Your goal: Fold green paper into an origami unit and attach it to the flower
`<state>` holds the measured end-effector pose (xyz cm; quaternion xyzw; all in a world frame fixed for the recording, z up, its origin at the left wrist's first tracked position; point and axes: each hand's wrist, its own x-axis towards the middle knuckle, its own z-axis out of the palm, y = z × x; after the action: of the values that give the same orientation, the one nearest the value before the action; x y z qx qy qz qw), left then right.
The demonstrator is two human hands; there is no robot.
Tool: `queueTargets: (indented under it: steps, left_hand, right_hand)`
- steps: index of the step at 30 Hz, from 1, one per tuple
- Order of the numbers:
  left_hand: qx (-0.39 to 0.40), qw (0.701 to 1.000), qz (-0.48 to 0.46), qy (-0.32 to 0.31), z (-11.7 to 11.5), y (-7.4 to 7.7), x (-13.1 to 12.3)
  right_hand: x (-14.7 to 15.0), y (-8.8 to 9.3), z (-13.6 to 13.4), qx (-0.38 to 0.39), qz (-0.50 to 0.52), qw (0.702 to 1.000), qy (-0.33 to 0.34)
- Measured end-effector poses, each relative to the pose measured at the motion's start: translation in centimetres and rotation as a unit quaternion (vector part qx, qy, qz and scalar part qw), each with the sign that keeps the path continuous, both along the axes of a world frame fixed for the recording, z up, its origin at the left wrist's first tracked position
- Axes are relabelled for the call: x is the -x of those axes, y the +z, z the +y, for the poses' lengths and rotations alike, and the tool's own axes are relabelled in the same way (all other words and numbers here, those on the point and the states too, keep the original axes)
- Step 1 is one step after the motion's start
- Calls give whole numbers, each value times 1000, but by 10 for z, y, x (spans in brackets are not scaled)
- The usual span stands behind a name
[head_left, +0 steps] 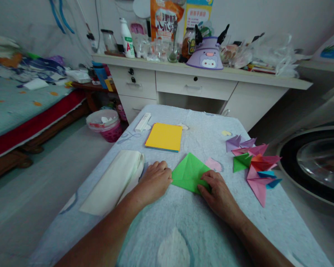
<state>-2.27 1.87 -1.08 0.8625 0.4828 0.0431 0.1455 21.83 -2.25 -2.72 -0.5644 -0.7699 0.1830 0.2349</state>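
Note:
A green sheet of origami paper (188, 171) with crease lines lies on the cloth-covered table between my hands. My left hand (157, 178) is closed, pinching the sheet's left corner. At the sheet's lower right edge, my right hand (215, 188) grips the paper between thumb and fingers. Just beyond sits a stack of square paper (164, 137) with a yellow sheet on top. Several folded paper figures (256, 163) in purple, pink, green, red and blue are grouped on the right side.
A folded white paper bag or sheet (114, 181) rests left of my left arm. Behind it is a small white box-like stick (143, 122). A white desk (196, 84) crowded with jars and bags stands beyond the table, and a pink bin (111, 131) is on the floor.

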Motion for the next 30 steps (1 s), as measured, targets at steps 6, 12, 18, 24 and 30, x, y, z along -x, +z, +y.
queueTargets:
  steps: [6, 12, 18, 24, 30]
  left_hand:
    - [-13, 1000, 13, -1, -1, 0, 0]
    - [-20, 1000, 18, 0, -1, -2, 0]
    - [-20, 1000, 20, -2, -1, -2, 1]
    - [-11, 1000, 21, -2, 0, -2, 1]
    - [-8, 1000, 1, 5, 0, -3, 1]
  right_hand:
    - [0, -2, 1, -1, -1, 1000, 1]
    - [-1, -3, 1, -4, -3, 1000, 1]
    - [0, -1, 0, 4, -7, 1000, -2]
    - [0, 0, 0, -1, -9, 1000, -3]
    - [0, -1, 0, -3, -15, 1000, -3]
